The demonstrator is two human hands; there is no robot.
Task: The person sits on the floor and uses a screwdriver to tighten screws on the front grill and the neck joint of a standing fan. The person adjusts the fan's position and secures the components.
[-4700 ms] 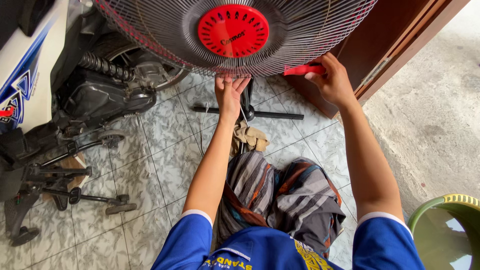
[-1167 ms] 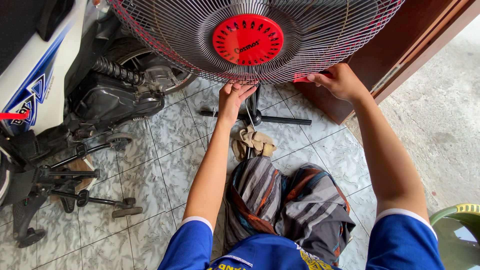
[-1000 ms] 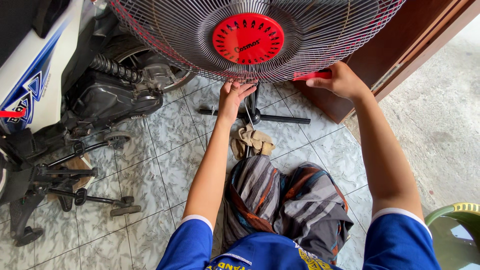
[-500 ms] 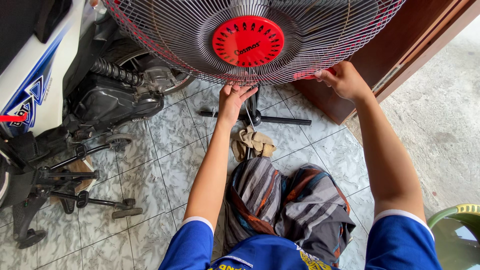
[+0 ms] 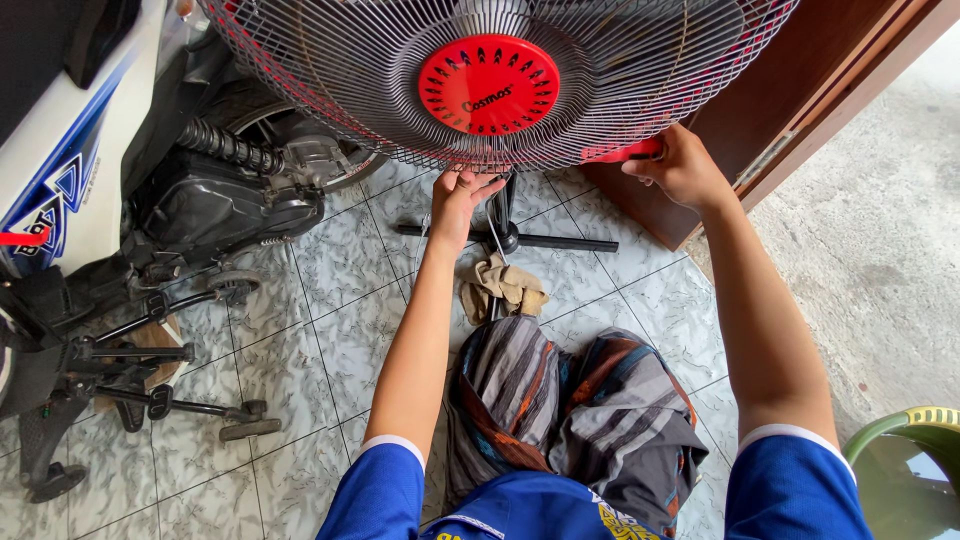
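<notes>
While the fan tilts toward the camera, its round wire grille fills the top of the view: thin metal spokes with a red rim, cut off at the top and right edges. A red plastic hub cap sits at centre, round, with a ring of small slots. Blades behind the wires are hard to make out.

Left hand is under the grille's bottom edge, fingers curled up onto the wires, gripping the rim. Right hand is at the lower right of the grille, closed around a red tool. Only its red handle shows; the tip is hidden behind the wires and the hand, so I cannot tell the tool's type.

The stand is a black pole on a thin black cross base, flat on the floor. The pole is partly hidden by the left hand. The floor is glossy grey marbled tile in square joints. A crumpled tan rag lies just before the base, touching it or nearly so.

A striped grey-orange sarong covers the person's legs; the blue sleeves have white cuffs.

Left side: a scooter with a white and blue panel, black engine casing, coiled spring shock and black kickstand, cut off by the frame. Top right: a brown wooden door frame, with rough concrete past it. Bottom right corner: a green bucket, only part of its rim visible.
</notes>
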